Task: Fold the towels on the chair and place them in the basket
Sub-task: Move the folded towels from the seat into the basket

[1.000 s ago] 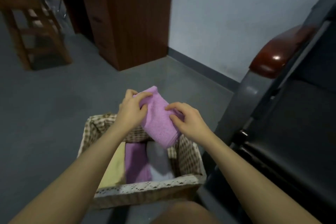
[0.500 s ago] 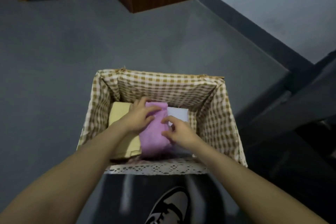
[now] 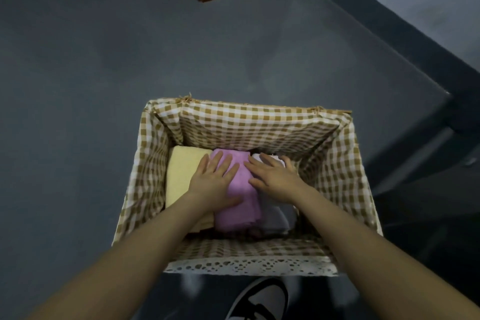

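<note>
Two hands press flat into basket [image 3: 259, 122], rectangular, lined with tan-and-white gingham, lace trim on near rim. Left hand [image 3: 213, 179], fingers straight and slightly spread, lies on folded purple towel [image 3: 239, 210], soft terry, at middle. Right hand [image 3: 275, 176], fingers straight, spans purple towel and white towel [image 3: 278, 218]. Yellow towel [image 3: 181, 174] folded at left. Grey floor [image 3: 130, 60]; black-and-white shoe [image 3: 262, 299] below.
</note>
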Available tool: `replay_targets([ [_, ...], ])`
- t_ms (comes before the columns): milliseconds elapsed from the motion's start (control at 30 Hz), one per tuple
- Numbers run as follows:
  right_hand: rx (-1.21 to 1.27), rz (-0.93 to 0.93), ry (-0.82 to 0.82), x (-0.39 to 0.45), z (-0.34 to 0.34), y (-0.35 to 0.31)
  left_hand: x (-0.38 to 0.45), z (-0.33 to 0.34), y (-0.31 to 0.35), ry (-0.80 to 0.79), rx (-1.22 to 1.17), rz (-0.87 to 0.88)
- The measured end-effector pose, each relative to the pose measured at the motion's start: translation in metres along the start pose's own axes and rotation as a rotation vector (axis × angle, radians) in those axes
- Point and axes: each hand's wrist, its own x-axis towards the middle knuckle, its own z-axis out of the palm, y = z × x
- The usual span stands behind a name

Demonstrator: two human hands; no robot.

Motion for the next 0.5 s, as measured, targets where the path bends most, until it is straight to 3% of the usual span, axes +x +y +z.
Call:
replay_targets([
  [200, -0.014, 0.048, -0.005, -0.006, -0.002, 0.003, -0.004, -0.019, -0.005, -0.049, -0.071, 0.027],
  [333, 0.021, 0.024, 0.149, -0.031, -0.026, 0.004, -0.016, -0.052, -0.002, 0.131, -0.187, 0.068],
  [500, -0.007, 0.007, 0.352, -0.076, -0.072, -0.003, -0.047, -0.095, 0.011, 0.242, -0.173, 0.143],
])
